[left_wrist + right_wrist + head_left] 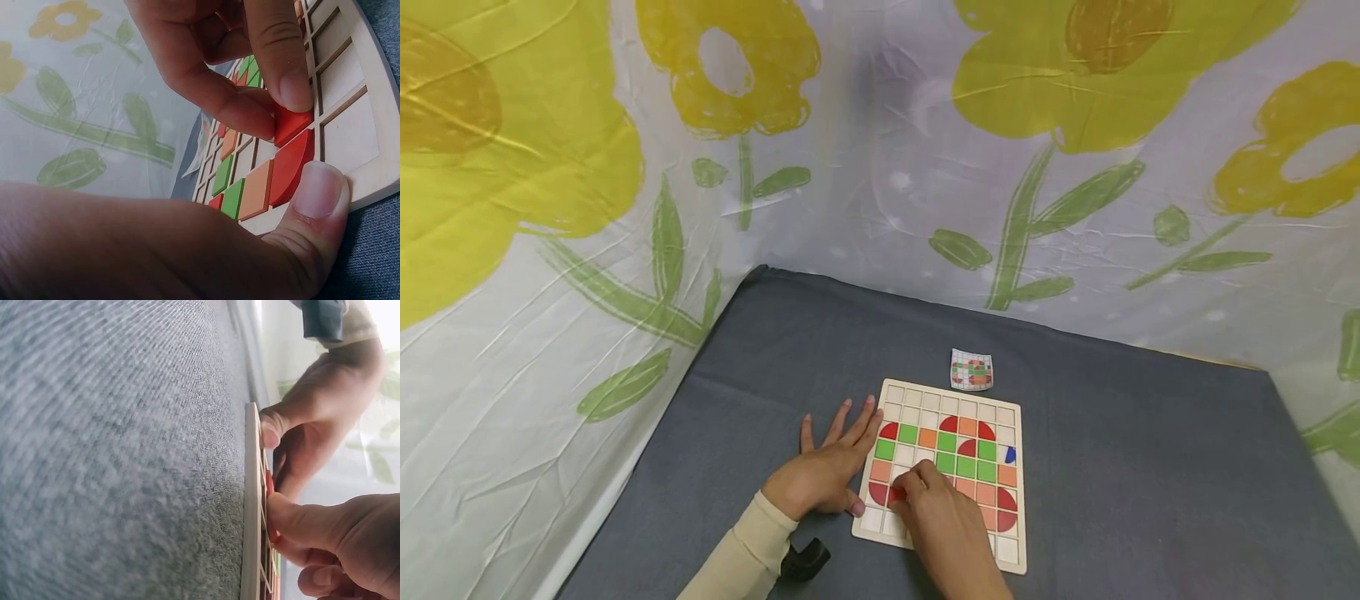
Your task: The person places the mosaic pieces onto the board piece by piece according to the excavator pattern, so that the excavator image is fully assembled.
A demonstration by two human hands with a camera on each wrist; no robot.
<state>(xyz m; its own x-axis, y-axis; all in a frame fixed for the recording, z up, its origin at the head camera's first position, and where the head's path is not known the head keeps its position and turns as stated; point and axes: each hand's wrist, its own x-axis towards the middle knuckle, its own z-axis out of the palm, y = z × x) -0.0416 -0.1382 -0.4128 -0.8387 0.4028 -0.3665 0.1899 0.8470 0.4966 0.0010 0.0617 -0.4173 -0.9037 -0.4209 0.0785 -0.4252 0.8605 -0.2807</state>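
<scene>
A square wooden grid board [1007, 550] lies on the cloth, partly filled with red, green, orange and blue tiles. My right hand [943, 521] is over its lower part, thumb and fingertips pinching a red tile [291, 127] at a cell in the lower left. Right beside that tile sits a red quarter-round tile [292, 167]. Along the board's left edge my left hand [823, 475] rests with fingers spread, its thumb [322, 194] at the rim near the quarter-round tile. The right hand covers several cells in the head view.
A small printed card [972, 370] with a coloured grid pattern lies just beyond the board. One blue tile [1011, 455] is at the board's right side. Dark grey cloth [1150, 467] covers the table, and a flower-printed curtain [865, 167] hangs behind and at the left.
</scene>
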